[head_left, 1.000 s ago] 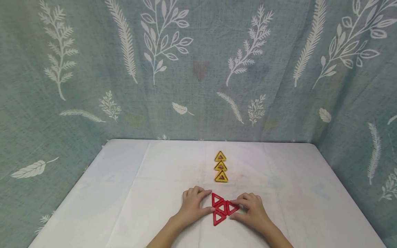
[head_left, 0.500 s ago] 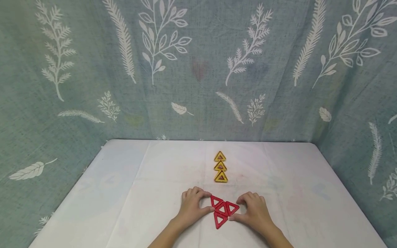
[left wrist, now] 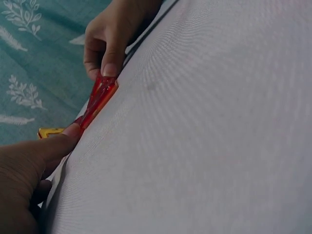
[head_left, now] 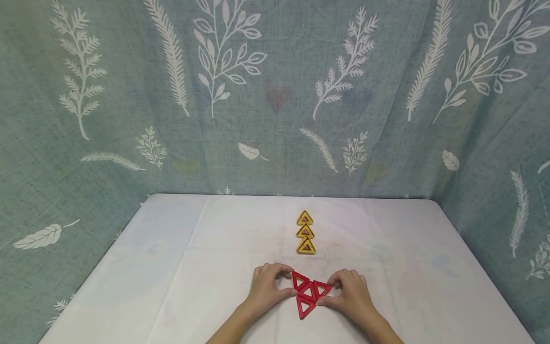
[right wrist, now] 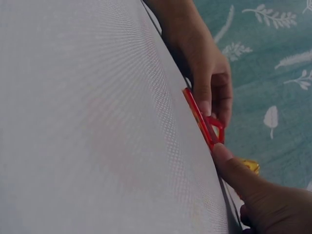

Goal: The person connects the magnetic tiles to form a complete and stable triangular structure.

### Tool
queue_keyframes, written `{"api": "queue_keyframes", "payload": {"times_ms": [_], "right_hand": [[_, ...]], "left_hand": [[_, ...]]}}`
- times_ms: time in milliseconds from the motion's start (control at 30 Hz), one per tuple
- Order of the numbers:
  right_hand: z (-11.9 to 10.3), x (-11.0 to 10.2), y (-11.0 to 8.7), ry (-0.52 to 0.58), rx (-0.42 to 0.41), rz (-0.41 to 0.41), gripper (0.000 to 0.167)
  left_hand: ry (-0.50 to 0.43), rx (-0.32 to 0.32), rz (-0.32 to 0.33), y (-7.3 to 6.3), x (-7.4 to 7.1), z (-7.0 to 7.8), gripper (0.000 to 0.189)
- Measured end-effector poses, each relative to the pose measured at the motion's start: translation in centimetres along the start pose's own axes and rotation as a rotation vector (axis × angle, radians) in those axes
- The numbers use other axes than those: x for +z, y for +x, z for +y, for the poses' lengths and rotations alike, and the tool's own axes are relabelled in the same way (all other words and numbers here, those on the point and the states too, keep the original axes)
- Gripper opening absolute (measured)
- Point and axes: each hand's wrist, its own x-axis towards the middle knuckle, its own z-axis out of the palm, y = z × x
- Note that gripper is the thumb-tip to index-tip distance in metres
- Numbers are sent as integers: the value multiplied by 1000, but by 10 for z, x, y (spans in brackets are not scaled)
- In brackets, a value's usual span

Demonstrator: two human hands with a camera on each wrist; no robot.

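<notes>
Several red triangular magnetic tiles point(head_left: 312, 289) lie joined edge to edge on the white-covered table, around one middle triangle. My left hand point(head_left: 265, 287) holds the group from the left, its index finger at the upper-left triangle's corner and its thumb by the middle triangle. From the other side, my right hand point(head_left: 354, 295) pinches the right-hand triangle between thumb and index finger. Beyond them, three yellow triangular tiles point(head_left: 306, 235) stand in a line, one behind another. Seen edge-on in the left wrist view, the red tiles point(left wrist: 99, 103) stretch between both thumbs.
The white cloth point(head_left: 206, 267) covers the table, whose far edge meets a green leaf-patterned curtain point(head_left: 275, 157). That curtain also runs along the left and right sides.
The red group has turned a little counterclockwise and slid slightly towards me. My right index finger has shifted outward from the right triangle's top to its tip. The yellow tiles have stayed put.
</notes>
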Motion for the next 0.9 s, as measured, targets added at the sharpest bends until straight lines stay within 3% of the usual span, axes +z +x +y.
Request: {"api": "queue_keyframes", "payload": {"times_ms": [233,433,600,733,900], "right_hand": [[0,4,-1,148,-38,24,43],[-1,3,-1,216,6,-44,40],[-1,5,-2,259,21,-51,40],[0,6,-3,285,-22,-40,39],[3,7,-4,294,-152,8,39]], "left_hand": [[-64,-8,-10,1,0,0,44],[-113,-15,-33,2,1,0,43],[-114,-16,-59,1,1,0,35],[-113,4,-70,0,1,2,31],[-108,33,-55,-1,2,5,27]]}}
